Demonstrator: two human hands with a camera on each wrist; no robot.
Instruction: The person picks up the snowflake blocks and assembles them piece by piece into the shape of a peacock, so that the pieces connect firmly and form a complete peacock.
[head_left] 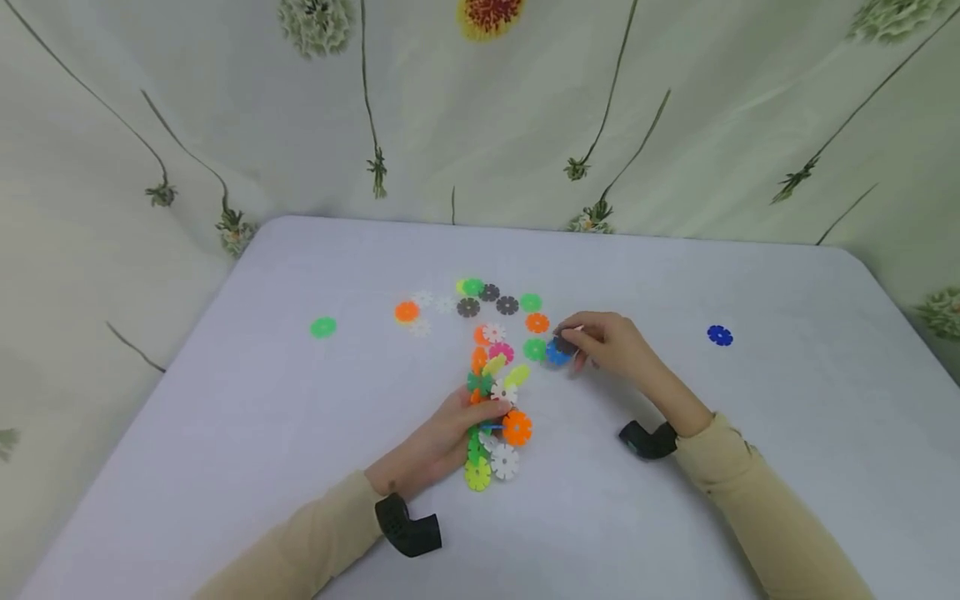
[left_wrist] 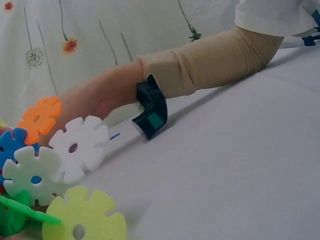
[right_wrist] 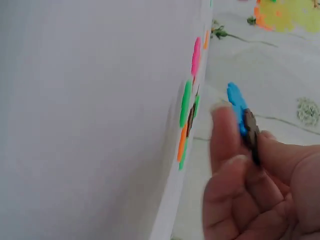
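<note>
My left hand [head_left: 438, 442] grips a cluster of interlocking flower-shaped plastic discs [head_left: 505, 462], its thumb laid across the front. The cluster stands roughly upright in orange, white, green, yellow and blue pieces. In the left wrist view, a white disc [left_wrist: 82, 145] and a yellow-green disc [left_wrist: 92, 220] show at its lower part. To the right, my right hand [head_left: 617, 343] pinches a dark brown disc [right_wrist: 251, 131] between thumb and fingers. A blue disc [right_wrist: 236, 102] overlaps the brown one, and both seem off the table; whether they are slotted together I cannot tell.
Loose discs lie beyond the hands, among them a dark disc [head_left: 468, 307], an orange disc [head_left: 537, 322] and a green disc [head_left: 531, 302]. A green disc [head_left: 323, 327] sits far left, a dark blue disc [head_left: 720, 335] far right. A white cloth covers the table [head_left: 300, 433].
</note>
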